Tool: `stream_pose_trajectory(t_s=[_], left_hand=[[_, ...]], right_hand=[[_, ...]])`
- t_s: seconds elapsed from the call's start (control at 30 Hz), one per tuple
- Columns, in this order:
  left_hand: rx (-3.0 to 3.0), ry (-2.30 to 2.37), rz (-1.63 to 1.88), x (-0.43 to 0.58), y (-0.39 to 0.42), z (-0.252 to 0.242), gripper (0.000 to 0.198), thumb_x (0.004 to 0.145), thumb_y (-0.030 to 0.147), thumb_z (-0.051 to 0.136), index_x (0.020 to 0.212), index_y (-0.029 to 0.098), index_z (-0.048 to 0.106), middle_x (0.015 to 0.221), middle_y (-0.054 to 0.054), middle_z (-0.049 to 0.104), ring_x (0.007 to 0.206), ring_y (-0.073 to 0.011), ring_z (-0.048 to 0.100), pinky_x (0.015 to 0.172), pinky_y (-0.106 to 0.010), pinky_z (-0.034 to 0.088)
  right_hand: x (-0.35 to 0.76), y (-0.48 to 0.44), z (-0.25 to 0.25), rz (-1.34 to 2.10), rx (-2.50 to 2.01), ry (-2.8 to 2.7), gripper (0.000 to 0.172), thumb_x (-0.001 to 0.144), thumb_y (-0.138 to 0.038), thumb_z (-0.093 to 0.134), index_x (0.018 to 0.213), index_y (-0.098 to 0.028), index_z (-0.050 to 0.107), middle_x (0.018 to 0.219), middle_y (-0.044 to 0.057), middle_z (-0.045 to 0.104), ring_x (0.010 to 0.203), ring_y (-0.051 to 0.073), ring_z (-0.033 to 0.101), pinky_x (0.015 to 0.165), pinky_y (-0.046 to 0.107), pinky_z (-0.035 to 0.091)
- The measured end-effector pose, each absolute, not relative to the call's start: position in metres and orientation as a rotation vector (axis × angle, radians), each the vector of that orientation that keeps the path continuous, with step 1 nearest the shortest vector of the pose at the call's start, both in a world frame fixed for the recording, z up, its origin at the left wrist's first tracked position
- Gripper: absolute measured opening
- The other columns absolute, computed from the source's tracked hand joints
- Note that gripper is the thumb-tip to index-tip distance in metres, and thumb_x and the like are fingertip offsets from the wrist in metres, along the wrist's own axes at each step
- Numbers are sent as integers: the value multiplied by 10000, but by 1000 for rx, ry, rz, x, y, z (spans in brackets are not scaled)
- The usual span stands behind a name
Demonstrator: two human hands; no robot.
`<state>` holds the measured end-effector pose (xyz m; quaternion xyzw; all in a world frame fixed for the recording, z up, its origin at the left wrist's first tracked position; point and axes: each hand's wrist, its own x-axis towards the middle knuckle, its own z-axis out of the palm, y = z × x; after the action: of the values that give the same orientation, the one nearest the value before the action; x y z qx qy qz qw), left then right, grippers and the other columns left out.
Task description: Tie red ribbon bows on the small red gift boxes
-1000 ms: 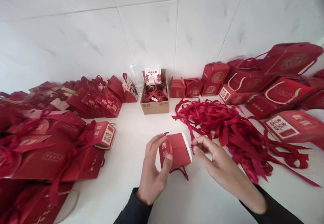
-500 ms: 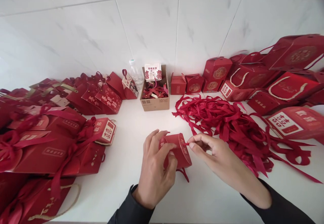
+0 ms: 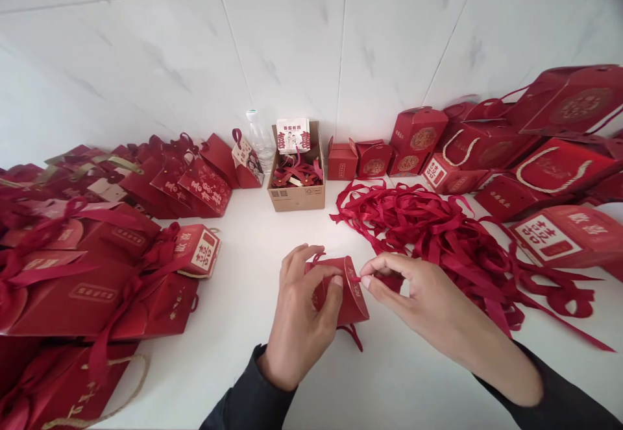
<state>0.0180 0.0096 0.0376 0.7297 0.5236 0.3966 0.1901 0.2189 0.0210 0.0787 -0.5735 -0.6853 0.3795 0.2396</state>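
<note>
Just the head view to call from, and here the action sits mid-table: a small red box (image 3: 351, 310) on the white tabletop (image 3: 253, 274), between the two hands. The left hand (image 3: 302, 316) is curled around it, gripping it from the left; whether thumb and forefinger also pinch something on top, I can't tell. Over on the other side, the right hand (image 3: 421, 290) has thumb and forefinger closed on a short red strip (image 3: 357, 279) at the box's printed flap (image 3: 359, 294).

So where does it stand? That flap looks folded down, so the box itself seems largely shaped. A red cord (image 3: 355, 338) pokes out near its lower edge. The strip looks only part worked, and whether it's fastened is too small to see. No bow on this box! Compare the stacked boxes (image 3: 117, 264) on the left, several with ribbon tied around them. The loose ribbon pile (image 3: 423, 222) beside the right hand is large, and more boxes (image 3: 555, 167) crowd the right side, bows not evident on those nearest.
</note>
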Motion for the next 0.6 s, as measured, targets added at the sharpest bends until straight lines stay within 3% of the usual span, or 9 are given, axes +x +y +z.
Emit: stream_pose_trajectory(t_s=[0.17,0.4,0.6], left_hand=[[1979,1460,1080,21,11,40,207,992,223,565,957,245,768,1287,-118,647,1311,-331,537,1050,-569,506],[1869,1431,1069,25,11,39,167,956,210,574,852,223,704,1269,-118,663,1306,-326,557,1057,-557,498],[1742,1454,1205,21,5,46,183,991,229,551,841,227,656,1328,-116,625,1351,-295,553,1060,-496,497]], right_hand=[[218,22,81,994,-1586,-1911,205,931,-370,537,945,-281,721,976,0,800,869,210,735,704,332,527],[216,25,73,997,-1534,-1947,196,950,-353,548,1011,-288,723,1058,10,802,965,214,749,789,341,577],[214,22,72,826,-1456,-1963,295,1034,-422,498,1193,-283,703,1254,67,735,1211,268,666,1029,451,538]])
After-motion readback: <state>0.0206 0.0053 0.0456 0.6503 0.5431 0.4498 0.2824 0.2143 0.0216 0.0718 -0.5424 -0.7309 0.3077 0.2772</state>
